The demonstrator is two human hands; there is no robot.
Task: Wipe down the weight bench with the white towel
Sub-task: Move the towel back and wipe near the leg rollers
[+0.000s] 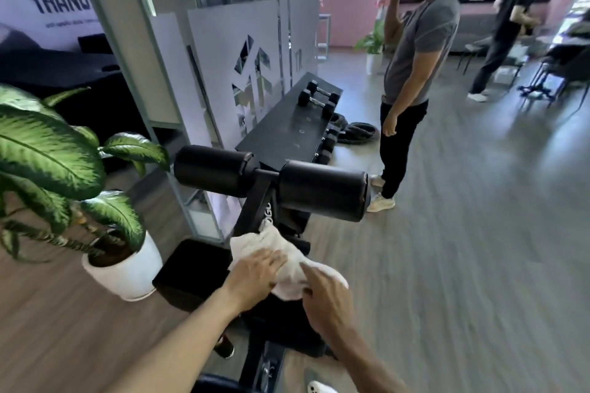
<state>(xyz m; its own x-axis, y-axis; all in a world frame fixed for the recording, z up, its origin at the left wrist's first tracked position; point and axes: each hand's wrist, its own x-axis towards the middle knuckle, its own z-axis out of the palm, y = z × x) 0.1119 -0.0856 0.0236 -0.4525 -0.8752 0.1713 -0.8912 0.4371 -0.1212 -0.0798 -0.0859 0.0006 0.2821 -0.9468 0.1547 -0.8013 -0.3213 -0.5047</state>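
White towel (289, 260) bunched on the dark weight bench (191, 274), pinned under both hands. Left hand (255, 277) flat on the cloth, fingers spread, pressing rather than clenched. Right hand (325, 300) just beside it, index finger stretched onto the towel, thumb at its near edge; pinching or only pressing, cannot tell. Just beyond the grip, the bench upright and two black foam rollers (271, 180). Left of the grip, a white potted plant (124, 268). Farther off, dumbbells (319, 97) on a black rack, and a standing person (412, 80).

white towel (289, 260) bunched on black weight bench (191, 268)
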